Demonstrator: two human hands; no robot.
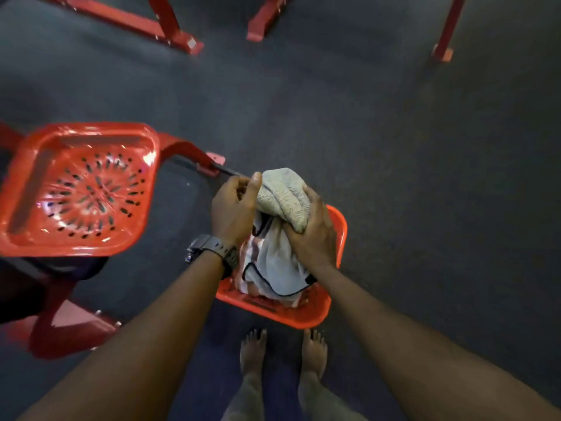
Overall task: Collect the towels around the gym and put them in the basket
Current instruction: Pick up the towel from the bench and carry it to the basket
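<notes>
Both hands over the red basket (306, 314) on the dark floor (425, 177), just ahead of bare feet. Right hand (312, 235) curled round a grey fluffy towel (283, 196), pressing it onto the pale towels (273, 265) already heaped inside. Left hand (232, 208) loosely fisted beside it, thumb up against the towel, grip unclear; red perforated seat (79, 189) off to the left.

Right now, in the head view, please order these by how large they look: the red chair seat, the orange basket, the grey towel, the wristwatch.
1. red chair seat, clearly largest.
2. orange basket, though hands and towels hide much of it.
3. grey towel, bunched in both hands above the basket; nearer the camera, so its rank against the basket is unsure.
4. wristwatch, smallest.
</notes>
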